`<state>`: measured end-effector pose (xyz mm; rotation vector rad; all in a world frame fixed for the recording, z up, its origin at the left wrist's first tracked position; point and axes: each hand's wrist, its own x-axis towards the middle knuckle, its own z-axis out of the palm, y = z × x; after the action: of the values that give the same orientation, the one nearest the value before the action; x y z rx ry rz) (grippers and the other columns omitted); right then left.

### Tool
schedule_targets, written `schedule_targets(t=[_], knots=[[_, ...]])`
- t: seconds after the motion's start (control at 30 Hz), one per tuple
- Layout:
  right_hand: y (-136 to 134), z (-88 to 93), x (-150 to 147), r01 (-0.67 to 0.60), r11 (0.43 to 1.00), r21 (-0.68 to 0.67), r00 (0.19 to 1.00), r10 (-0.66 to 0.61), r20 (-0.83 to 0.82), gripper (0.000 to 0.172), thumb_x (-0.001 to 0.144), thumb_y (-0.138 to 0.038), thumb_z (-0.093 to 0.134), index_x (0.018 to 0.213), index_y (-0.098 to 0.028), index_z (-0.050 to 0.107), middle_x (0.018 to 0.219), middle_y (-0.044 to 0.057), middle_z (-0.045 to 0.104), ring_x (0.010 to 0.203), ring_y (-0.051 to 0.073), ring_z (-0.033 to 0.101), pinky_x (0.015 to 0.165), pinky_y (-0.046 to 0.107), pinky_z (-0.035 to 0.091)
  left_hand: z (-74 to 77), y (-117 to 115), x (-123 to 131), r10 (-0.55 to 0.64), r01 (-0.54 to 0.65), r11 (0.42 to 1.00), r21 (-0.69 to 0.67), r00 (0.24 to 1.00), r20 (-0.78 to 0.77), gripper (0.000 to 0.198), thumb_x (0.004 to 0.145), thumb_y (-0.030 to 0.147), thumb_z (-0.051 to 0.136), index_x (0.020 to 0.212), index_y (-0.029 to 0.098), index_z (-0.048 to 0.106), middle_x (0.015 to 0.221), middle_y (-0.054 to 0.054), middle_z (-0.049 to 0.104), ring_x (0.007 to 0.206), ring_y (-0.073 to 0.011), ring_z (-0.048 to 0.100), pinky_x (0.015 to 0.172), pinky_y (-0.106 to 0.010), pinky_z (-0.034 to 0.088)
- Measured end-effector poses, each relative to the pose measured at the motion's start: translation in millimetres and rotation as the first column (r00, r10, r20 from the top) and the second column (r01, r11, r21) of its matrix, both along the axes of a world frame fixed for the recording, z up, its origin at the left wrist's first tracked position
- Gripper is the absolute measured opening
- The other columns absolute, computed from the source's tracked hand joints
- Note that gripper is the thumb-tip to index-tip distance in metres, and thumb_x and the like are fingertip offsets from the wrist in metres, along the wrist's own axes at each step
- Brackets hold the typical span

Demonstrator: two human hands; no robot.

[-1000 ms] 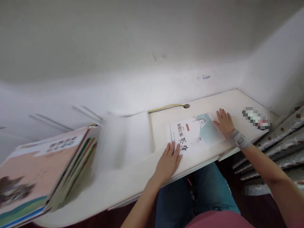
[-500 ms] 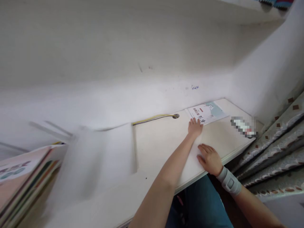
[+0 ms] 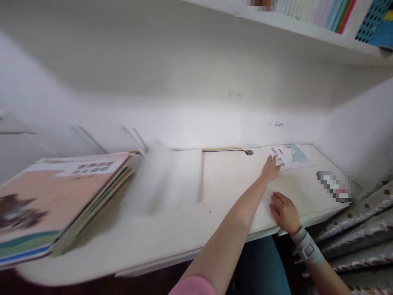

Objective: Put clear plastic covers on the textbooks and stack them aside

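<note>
My left hand reaches across the white desk, its fingers spread over the near left corner of a thin booklet. The booklet lies flat near the wall. Its cover is white and pale blue with dark printed characters, partly covered by my fingers. Closer to the front edge, my right hand rests on the desktop, fingers stretched out and nothing in them. A grey band is around that wrist.
A stack of large books stands at the left. Beside it is a blurred white sheet-like thing. A yellow cable runs to a round hole. A pixelated object lies right, by patterned curtains. Books fill a shelf above.
The view has swung left and up, showing more of the book stack and the upper shelf. Both hands keep nearly the same places relative to the desk and booklet.
</note>
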<state>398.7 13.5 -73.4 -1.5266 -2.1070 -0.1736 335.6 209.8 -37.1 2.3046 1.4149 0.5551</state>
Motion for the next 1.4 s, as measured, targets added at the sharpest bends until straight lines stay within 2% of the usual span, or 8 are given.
schedule_targets(t=[0.2, 0.37, 0.57, 0.67, 0.97, 1.17, 1.33, 1.4], knots=[[4.1, -3.4, 15.3, -0.029, 0.999, -0.045, 0.998, 0.032, 0.060, 0.034, 0.090, -0.029, 0.043, 0.116, -0.018, 0.062, 0.122, 0.014, 0.062, 0.113, 0.027, 0.056, 0.094, 0.044, 0.047, 7.2, -52.1, -56.7, 0.053, -0.055, 0.998, 0.014, 0.993, 0.106, 0.051, 0.092, 0.022, 0.030, 0.140, 0.009, 0.037, 0.142, -0.018, 0.044, 0.133, -0.0198, 0.040, 0.110, -0.032, 0.032], [61.5, 13.6, 13.1, 0.147, 0.979, -0.141, 0.954, -0.102, 0.282, 0.042, 0.090, -0.029, 0.041, 0.128, -0.020, 0.056, 0.134, 0.019, 0.051, 0.118, 0.031, 0.051, 0.092, 0.046, 0.044, 13.9, -105.9, -156.9, -0.073, 0.068, 0.996, 0.056, 0.993, 0.093, 0.038, 0.085, 0.024, 0.049, 0.122, 0.022, 0.059, 0.130, -0.006, 0.058, 0.124, -0.0182, 0.049, 0.107, -0.031, 0.037], [143.9, 20.0, 7.0, 0.340, 0.927, -0.156, 0.892, -0.266, 0.365, 0.046, 0.094, -0.040, 0.034, 0.135, -0.025, 0.049, 0.149, 0.014, 0.035, 0.135, 0.035, 0.030, 0.103, 0.056, 0.028, 22.8, -138.7, -289.9, 0.538, -0.508, 0.835, 0.213, 0.836, -0.114, 0.043, 0.090, 0.023, 0.041, 0.129, 0.009, 0.047, 0.143, -0.020, 0.041, 0.136, -0.0328, 0.032, 0.109, -0.049, 0.028], [157.3, 12.1, 11.8, 0.406, 0.886, -0.224, 0.882, -0.315, 0.351, 0.052, 0.094, -0.044, 0.031, 0.138, -0.021, 0.045, 0.147, 0.016, 0.037, 0.133, 0.035, 0.034, 0.103, 0.053, 0.028, 14.5, -149.3, -317.3, 0.556, -0.539, 0.831, 0.133, 0.806, -0.205, 0.038, 0.089, 0.026, 0.044, 0.120, 0.005, 0.052, 0.133, -0.022, 0.051, 0.129, -0.0302, 0.043, 0.103, -0.041, 0.036], [166.5, 1.8, 22.8, 0.431, 0.856, -0.285, 0.889, -0.349, 0.296, 0.060, 0.092, -0.055, 0.024, 0.140, -0.023, 0.041, 0.149, 0.016, 0.034, 0.133, 0.036, 0.033, 0.102, 0.055, 0.028, 12.8, -157.5, -316.5, 0.541, -0.542, 0.840, 0.028, 0.833, -0.114, 0.033, 0.085, 0.035, 0.052, 0.106, 0.011, 0.059, 0.138, -0.020, 0.048, 0.129, -0.0314, 0.042, 0.102, -0.045, 0.035], [159.4, 14.7, 13.2, 0.447, 0.871, -0.202, 0.889, -0.408, 0.209, 0.060, 0.091, -0.053, 0.032, 0.136, -0.016, 0.045, 0.151, 0.021, 0.028, 0.138, 0.040, 0.022, 0.104, 0.061, 0.022, 37.7, -164.2, -332.2, 0.591, -0.591, 0.807, -0.004, 0.807, -0.010, 0.026, 0.087, 0.022, 0.040, 0.085, 0.012, 0.064, 0.098, -0.019, 0.068, 0.103, -0.0289, 0.062, 0.088, -0.040, 0.045], [91.1, 10.0, -88.7, -0.105, 0.994, 0.016, 0.979, 0.106, -0.176, 0.083, 0.084, -0.056, 0.049, 0.146, -0.007, 0.021, 0.147, 0.024, 0.033, 0.137, 0.036, 0.028, 0.108, 0.059, 0.023, 62.6, -155.0, -263.9, 0.492, -0.496, 0.868, -0.026, 0.852, 0.177, 0.025, 0.088, 0.022, 0.040, 0.087, 0.016, 0.064, 0.088, -0.010, 0.071, 0.091, -0.0217, 0.067, 0.079, -0.032, 0.051], [57.7, 4.2, -132.5, -0.206, 0.978, 0.035, 0.953, 0.209, -0.219, 0.094, 0.083, -0.058, 0.052, 0.150, -0.017, 0.001, 0.152, 0.016, 0.027, 0.136, 0.027, 0.034, 0.106, 0.047, 0.036, 75.5, -159.1, -228.0, 0.340, -0.337, 0.935, -0.107, 0.775, 0.532, 0.027, 0.090, 0.022, 0.038, 0.102, 0.016, 0.062, 0.090, -0.007, 0.072, 0.083, -0.0162, 0.069, 0.072, -0.027, 0.055]])
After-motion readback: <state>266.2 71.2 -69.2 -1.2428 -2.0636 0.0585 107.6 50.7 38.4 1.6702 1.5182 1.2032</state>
